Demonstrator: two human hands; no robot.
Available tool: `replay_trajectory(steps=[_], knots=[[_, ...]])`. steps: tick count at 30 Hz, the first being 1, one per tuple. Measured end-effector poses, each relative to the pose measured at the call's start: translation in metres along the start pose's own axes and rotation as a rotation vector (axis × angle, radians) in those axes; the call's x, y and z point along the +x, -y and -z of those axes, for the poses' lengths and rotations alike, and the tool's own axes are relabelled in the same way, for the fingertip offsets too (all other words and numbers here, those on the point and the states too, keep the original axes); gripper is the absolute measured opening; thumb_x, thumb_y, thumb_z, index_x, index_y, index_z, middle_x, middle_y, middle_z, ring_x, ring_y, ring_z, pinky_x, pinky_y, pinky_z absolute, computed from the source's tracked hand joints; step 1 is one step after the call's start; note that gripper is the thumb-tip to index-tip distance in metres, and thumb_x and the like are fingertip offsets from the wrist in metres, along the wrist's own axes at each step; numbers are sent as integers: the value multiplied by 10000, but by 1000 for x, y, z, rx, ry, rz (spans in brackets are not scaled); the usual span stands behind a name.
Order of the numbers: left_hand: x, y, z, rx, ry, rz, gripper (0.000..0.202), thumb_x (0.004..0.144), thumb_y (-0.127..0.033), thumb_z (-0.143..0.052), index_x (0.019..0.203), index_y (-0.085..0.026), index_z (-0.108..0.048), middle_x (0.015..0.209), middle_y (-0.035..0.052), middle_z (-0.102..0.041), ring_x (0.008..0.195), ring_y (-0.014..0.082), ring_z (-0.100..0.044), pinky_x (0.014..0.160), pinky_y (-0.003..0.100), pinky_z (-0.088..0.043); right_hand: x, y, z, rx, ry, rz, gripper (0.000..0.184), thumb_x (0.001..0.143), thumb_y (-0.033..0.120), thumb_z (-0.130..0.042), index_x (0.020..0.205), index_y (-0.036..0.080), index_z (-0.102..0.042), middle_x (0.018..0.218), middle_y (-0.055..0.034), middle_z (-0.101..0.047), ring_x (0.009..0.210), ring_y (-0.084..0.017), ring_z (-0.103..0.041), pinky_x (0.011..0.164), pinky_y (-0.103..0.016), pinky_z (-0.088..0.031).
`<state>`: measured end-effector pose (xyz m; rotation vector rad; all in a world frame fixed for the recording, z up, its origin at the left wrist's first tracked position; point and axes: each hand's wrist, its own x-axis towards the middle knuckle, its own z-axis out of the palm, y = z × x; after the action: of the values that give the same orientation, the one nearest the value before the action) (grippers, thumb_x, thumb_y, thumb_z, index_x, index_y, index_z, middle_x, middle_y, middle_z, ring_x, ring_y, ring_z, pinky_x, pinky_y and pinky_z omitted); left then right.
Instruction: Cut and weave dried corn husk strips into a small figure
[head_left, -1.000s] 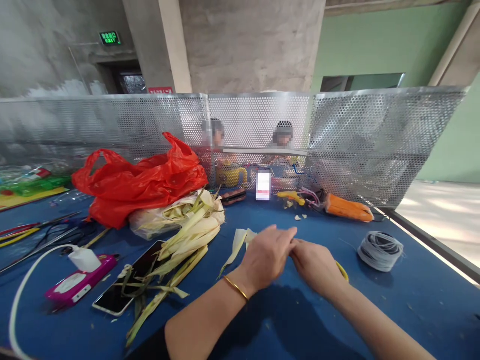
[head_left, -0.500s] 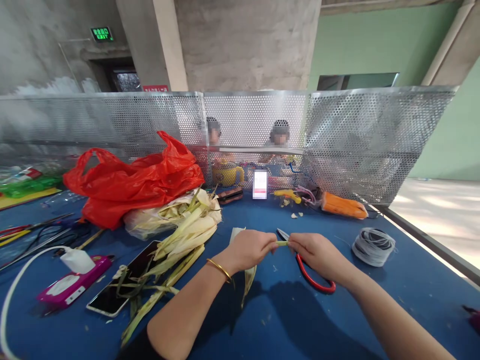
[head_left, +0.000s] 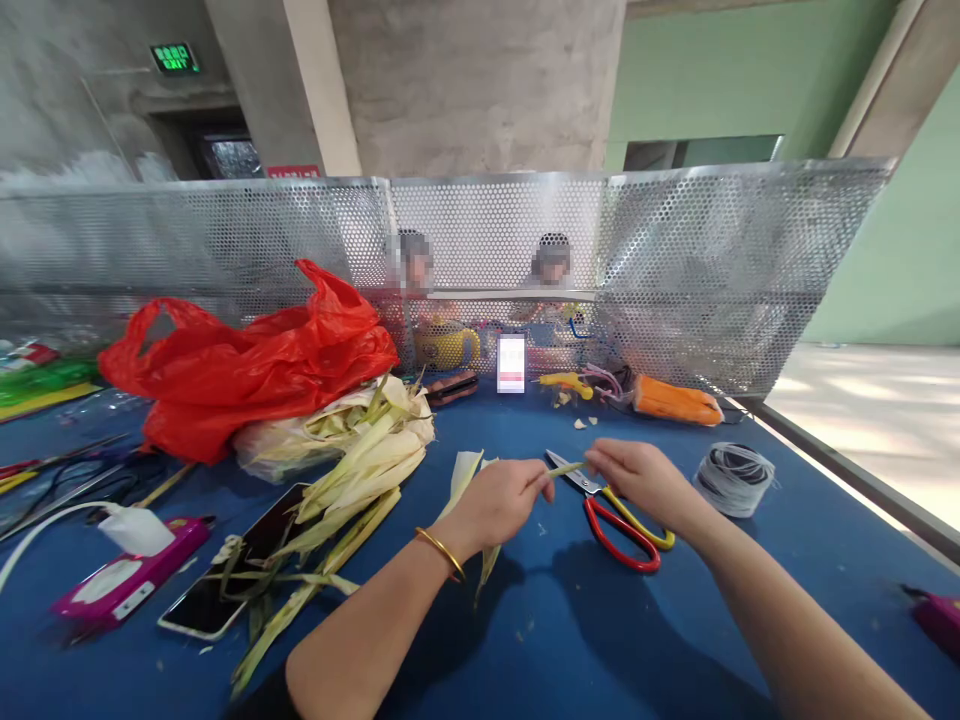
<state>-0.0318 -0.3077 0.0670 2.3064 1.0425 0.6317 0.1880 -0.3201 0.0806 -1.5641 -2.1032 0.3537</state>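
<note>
Thin husk strip [head_left: 566, 470]: held between the hands, axis roughly 8-to-2 o'clock, ends pinched by left hand [head_left: 499, 505] and right hand [head_left: 637, 480]. It crosses scissors [head_left: 592, 488] in view, contact unclear; their handles, toward 5 o'clock, lie nearer the right.

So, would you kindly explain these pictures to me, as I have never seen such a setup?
There is no machine: these are a person's bare hands, seen from a head-worn camera looking forward and down. The left hand and right hand pinch a thin pale-green strip between them. On the blue table, scissors lie by the right hand; a grey coil lies farther right. To the left are pale husks, a phone partly under them, and a red bag.
</note>
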Motion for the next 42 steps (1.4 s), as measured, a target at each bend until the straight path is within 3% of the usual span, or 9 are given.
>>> replay_trajectory(steps=[5,10,14,22,25,28,30,34,42], knots=[[2,0,2,-183,3,111,334,900,-303,-350,737,-186,-618,658,-12,-542,643,139,-493,598,235,-339,-3,8,6,-112,-463,232,268,942,334,-435,1089,213,-625,1125,-88,-654,1057,-230,-580,878,-348,-431],[3,5,-2,-234,63,41,318,898,-300,-363,746,-178,-614,659,-13,-520,663,137,-497,615,233,-348,-8,24,-13,-323,-219,572,204,932,250,-505,1090,225,-632,1019,-46,-698,1125,-217,-557,1089,-449,-248],[3,2,-4,-202,110,20,332,924,-318,-333,807,-183,-613,664,-13,-522,643,141,-494,604,236,-346,-6,20,-20,-359,-184,556,261,948,164,-430,821,216,-652,711,13,-642,763,-137,-597,1097,-431,-216],[-3,-1,-14,299,12,-18,254,929,-275,-343,887,-228,-589,782,43,-641,702,195,-570,606,267,-290,-5,20,-21,-432,-86,470,244,930,161,-454,766,190,-634,707,-3,-648,744,-149,-590,1067,-423,-259],[-2,4,-13,202,-24,45,229,905,-260,-384,791,-227,-580,727,25,-620,681,178,-548,597,262,-277,0,4,-14,-412,-76,305,239,951,182,-424,916,207,-659,868,-26,-687,874,-151,-625,1032,-368,-325],[3,8,-12,-137,-37,172,253,898,-290,-386,713,-206,-538,619,-8,-529,570,129,-470,547,238,-273,4,-27,-5,-641,-87,-249,261,947,195,-411,1052,159,-647,1056,-132,-648,966,-224,-645,820,-320,-473],[5,8,-12,-433,31,276,247,890,-295,-376,703,-199,-505,560,-44,-433,466,91,-364,484,219,-240,5,-48,-4,-706,-61,-450,286,905,80,-386,991,61,-658,1044,-218,-622,871,-270,-684,702,-330,-502],[6,3,-13,-760,152,431,201,881,-298,-378,736,-195,-472,557,-81,-365,377,44,-218,413,205,-126,7,-74,-16,-720,-34,-559,361,862,-29,-317,972,27,-656,1065,-255,-602,827,-260,-708,665,-311,-517],[4,0,-14,-868,218,478,167,857,-326,-439,767,-187,-460,570,-85,-372,377,23,-217,400,187,-92,6,-85,-20,-648,-77,-634,328,890,5,-284,1050,37,-568,1066,-248,-603,879,-251,-693,684,-297,-497]])
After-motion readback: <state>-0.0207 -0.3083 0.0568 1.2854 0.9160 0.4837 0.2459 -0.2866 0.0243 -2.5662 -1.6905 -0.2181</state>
